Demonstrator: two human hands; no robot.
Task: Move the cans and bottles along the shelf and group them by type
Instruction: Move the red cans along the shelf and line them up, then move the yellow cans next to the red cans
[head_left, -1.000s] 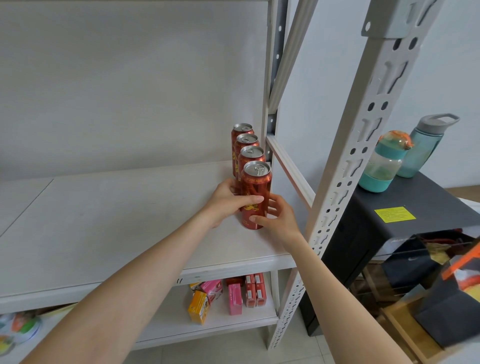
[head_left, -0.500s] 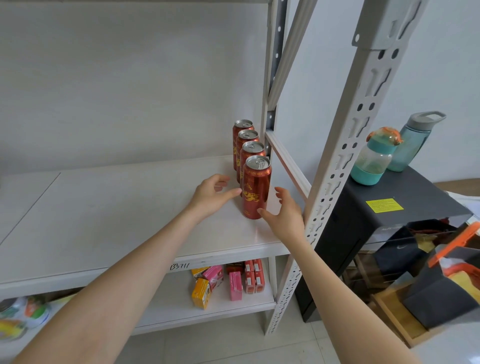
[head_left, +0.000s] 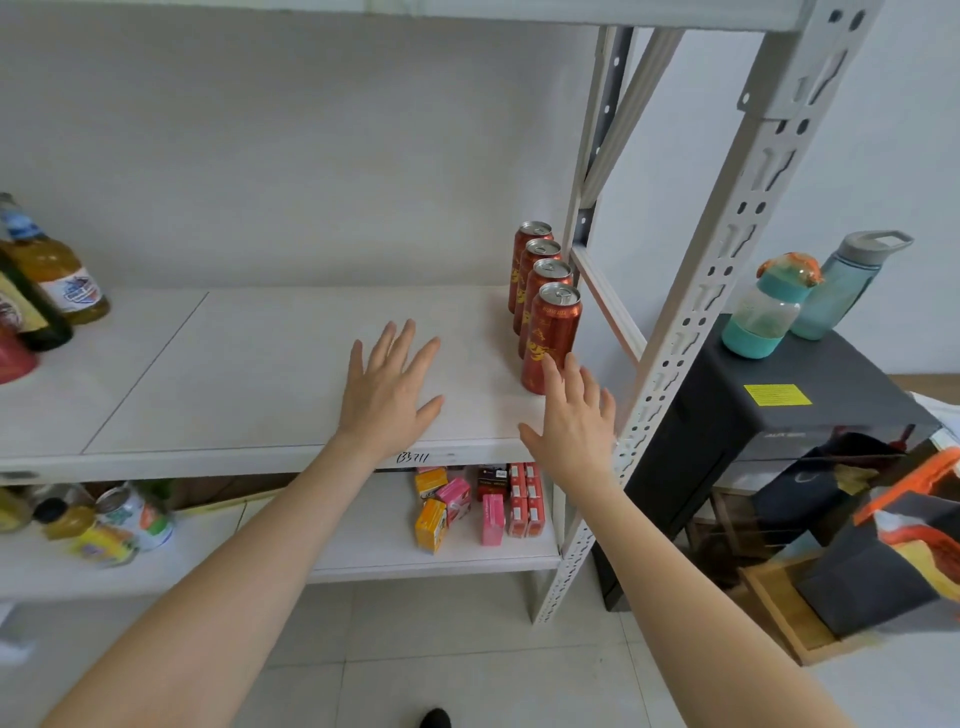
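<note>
Several red cans stand in a straight row at the right end of the white shelf, running from the front can to the back can. My right hand hovers just in front of the front can, fingers spread, holding nothing. My left hand is flat and open over the bare middle of the shelf, well left of the cans. At the far left edge stand bottles: an amber one with a blue cap and a dark one, partly cut off.
A perforated metal upright rises right of the cans. Below, a lower shelf holds small cartons and, at left, cans and bottles. A black cabinet at right carries two teal water bottles.
Both hands let go of the front red can and pulled back toward me, fingers spreading. The view widened to the left, bringing the bottles into sight.
</note>
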